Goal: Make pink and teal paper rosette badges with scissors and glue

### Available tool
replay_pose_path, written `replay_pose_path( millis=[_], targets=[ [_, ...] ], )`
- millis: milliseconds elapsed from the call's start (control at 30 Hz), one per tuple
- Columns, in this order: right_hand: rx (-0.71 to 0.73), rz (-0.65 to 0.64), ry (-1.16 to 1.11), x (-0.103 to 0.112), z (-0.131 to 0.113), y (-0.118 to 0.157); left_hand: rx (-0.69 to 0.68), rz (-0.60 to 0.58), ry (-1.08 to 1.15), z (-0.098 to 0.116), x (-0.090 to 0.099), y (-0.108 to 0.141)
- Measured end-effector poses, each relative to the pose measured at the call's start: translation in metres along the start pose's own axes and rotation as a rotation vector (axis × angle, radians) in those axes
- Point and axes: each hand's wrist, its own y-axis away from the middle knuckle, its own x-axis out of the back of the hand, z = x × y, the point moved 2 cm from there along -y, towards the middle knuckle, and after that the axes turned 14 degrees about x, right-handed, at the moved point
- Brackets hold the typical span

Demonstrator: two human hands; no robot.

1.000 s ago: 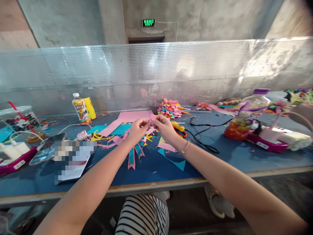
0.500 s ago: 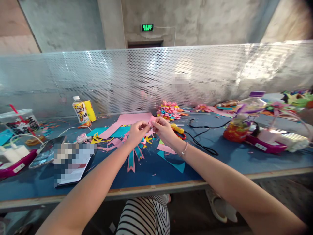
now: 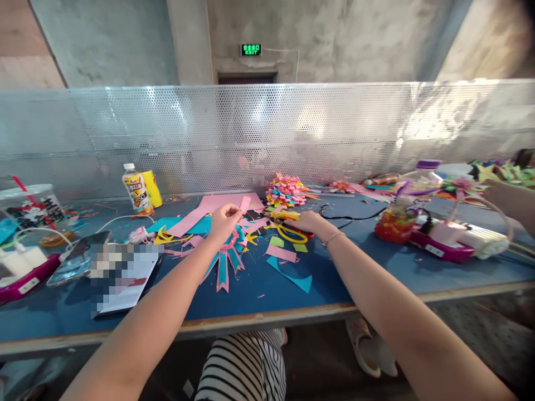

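Note:
My left hand [image 3: 225, 220] pinches a small pink paper strip [image 3: 245, 204] that sticks up from the fingertips. Below it on the blue table lies a ribbon-like piece of pink and blue paper [image 3: 223, 270] with notched tails. To the right, my right hand [image 3: 307, 221] is closed around the back of a yellow glue gun [image 3: 284, 215]; its fingers are partly hidden. Just under that hand are yellow loops [image 3: 297, 236] that look like scissor handles. Pink and green paper pieces [image 3: 282, 253] and a blue scrap [image 3: 290, 274] lie nearer me.
Behind stands a perforated metal screen [image 3: 188, 139], with a pile of folded paper loops [image 3: 286, 190] before it. A drink bottle [image 3: 136, 192], phone [image 3: 79, 256] and tablet [image 3: 129, 284] are left. Right are a purple-capped bottle [image 3: 395, 223], power strip [image 3: 443, 247] and another person's arm [image 3: 507, 200].
My hands have moved apart. The left keeps the pink strip, while the right has gone right and down to the yellow glue gun. The black cord has shifted, and another person's arm shows more at right.

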Motion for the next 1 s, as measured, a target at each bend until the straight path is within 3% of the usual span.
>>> replay_pose_path(
  millis=[100, 200, 367, 467, 567, 767, 1000],
  targets=[
    [-0.031, -0.098, 0.087, -0.006, -0.008, -0.001, -0.001, -0.009, -0.058, -0.001, 0.000, 0.000],
    [0.067, -0.053, 0.090, 0.000, -0.022, 0.000, 0.009, -0.028, -0.083, -0.003, -0.001, -0.001],
    [-0.041, 0.237, 0.016, 0.024, -0.036, 0.008, 0.031, -0.049, -0.094, -0.003, -0.001, -0.001],
    [0.029, 0.436, 0.001, 0.037, -0.047, 0.011, 0.033, -0.046, -0.098, -0.003, -0.001, -0.001],
    [0.113, 0.531, 0.030, 0.041, -0.057, 0.011, 0.026, -0.046, -0.105, -0.003, 0.000, -0.001],
    [0.184, 0.569, 0.064, 0.036, -0.065, 0.009, 0.008, -0.057, -0.117, -0.006, -0.001, -0.002],
    [0.158, 0.472, 0.032, 0.039, -0.071, 0.011, -0.010, -0.051, -0.145, -0.002, -0.002, 0.001]
  ],
)
